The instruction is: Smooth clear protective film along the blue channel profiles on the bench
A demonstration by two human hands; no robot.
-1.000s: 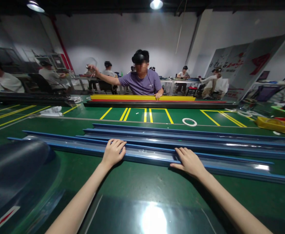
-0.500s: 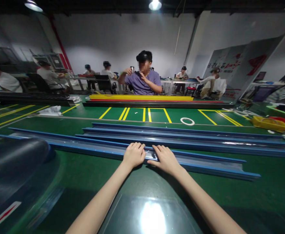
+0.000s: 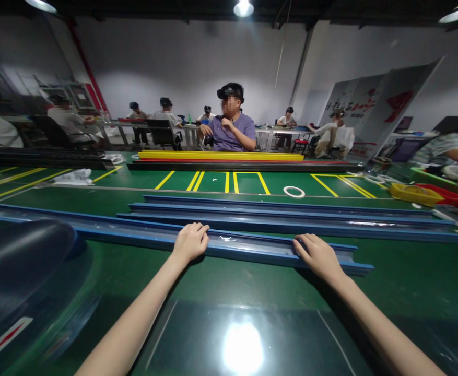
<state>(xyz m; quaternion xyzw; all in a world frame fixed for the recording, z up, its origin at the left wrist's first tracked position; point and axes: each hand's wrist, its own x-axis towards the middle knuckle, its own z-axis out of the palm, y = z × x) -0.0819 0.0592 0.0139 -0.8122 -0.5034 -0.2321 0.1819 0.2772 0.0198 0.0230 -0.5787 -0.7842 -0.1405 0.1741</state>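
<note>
A long blue channel strip (image 3: 248,246) lies across the green table in front of me. My left hand (image 3: 190,242) rests on its near edge, fingers curled over the rim. Further right, near the strip's right end, my right hand (image 3: 318,255) grips the same edge with fingers curled over it. Behind this strip lie more long blue strips (image 3: 291,216), side by side and reaching far to the right.
The green table (image 3: 252,284) has yellow lines. A white ring (image 3: 293,191) lies beyond the strips. Yellow and red strips (image 3: 221,156) lie in front of a seated person (image 3: 231,128). Yellow and red trays (image 3: 417,194) are at right. A dark curved sheet (image 3: 21,266) is at left.
My hands came together at the middle of the near blue strip, then spread apart again. The strip has slid left, so its right end now lies close to my right hand.
</note>
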